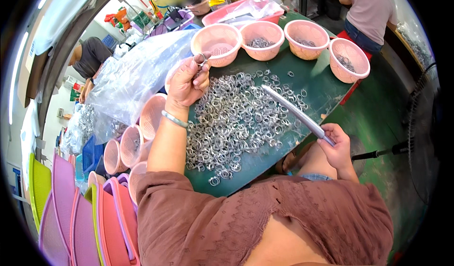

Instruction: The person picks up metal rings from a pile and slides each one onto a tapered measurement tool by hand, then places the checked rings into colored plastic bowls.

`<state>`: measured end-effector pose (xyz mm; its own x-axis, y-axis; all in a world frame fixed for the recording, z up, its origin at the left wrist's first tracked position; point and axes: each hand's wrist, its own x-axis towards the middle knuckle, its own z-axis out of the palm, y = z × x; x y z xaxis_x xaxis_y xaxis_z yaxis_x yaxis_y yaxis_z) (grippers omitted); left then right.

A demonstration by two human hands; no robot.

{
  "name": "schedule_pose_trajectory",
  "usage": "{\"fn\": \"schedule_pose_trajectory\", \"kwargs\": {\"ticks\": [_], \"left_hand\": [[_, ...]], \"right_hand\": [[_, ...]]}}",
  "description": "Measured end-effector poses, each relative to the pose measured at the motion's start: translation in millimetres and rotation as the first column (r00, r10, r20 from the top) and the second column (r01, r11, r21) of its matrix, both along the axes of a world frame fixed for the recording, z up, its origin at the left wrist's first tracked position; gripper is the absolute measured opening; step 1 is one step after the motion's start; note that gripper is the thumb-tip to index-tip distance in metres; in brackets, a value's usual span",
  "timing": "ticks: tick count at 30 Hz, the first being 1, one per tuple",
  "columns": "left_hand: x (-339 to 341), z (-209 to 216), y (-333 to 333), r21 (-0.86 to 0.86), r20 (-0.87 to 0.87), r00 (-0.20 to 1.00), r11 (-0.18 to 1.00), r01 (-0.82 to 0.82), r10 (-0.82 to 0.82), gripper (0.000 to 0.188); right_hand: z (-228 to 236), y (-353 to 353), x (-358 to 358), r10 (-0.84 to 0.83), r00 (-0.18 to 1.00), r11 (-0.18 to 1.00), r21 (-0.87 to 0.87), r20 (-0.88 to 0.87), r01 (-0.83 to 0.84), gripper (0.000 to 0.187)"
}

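My left hand (185,85), with a pale bangle on its wrist, is raised over the far left of a spread of metal rings. Its fingers pinch a silver-coloured ring (204,58) just in front of a pink plastic basket (231,58); whether more rings are in the curled fingers cannot be made out. At the table's right edge, my right hand (338,147) is closed round the thick end of a tapered metal ring mandrel (298,111). The mandrel slants up and leftward, its thin tip above the loose rings (236,119) heaped on the green table (265,167).
More pink baskets (349,77), several with rings inside, line the far edge and left side. Clear plastic sheeting (137,72) lies to the left, above stacked coloured baskets (85,223). A person (371,8) sits far right; another (92,58) is at left. A fan (416,143) stands right.
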<state>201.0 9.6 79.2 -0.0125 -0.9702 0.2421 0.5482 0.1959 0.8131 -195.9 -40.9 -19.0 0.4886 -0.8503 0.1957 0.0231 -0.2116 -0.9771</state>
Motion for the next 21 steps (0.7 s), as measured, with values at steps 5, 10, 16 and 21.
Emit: {"fn": "schedule_pose_trajectory", "kwargs": {"ticks": [5,10,16,21], "left_hand": [[63,45,-46,0.245,0.272,0.865,0.839,-0.485,0.421,0.021],[117,63,-100,0.32,0.514,0.705,0.653,-0.686,0.489,0.018],[161,46,-153,0.376,0.592,0.647,0.546,-0.749,0.48,0.02],[176,33,-175,0.368,0.582,0.583,0.456,-0.81,0.566,0.028]], "right_hand": [[-4,-6,-2,-0.012,0.999,1.0,0.028,-0.037,0.013,0.026],[-7,-14,1,-0.054,0.997,0.998,0.018,-0.05,0.055,0.026],[-10,-23,-2,-0.096,0.989,0.995,0.014,-0.108,0.098,0.027],[-14,-29,-6,-0.137,0.977,0.99,-0.046,-0.161,0.131,0.027]]}}
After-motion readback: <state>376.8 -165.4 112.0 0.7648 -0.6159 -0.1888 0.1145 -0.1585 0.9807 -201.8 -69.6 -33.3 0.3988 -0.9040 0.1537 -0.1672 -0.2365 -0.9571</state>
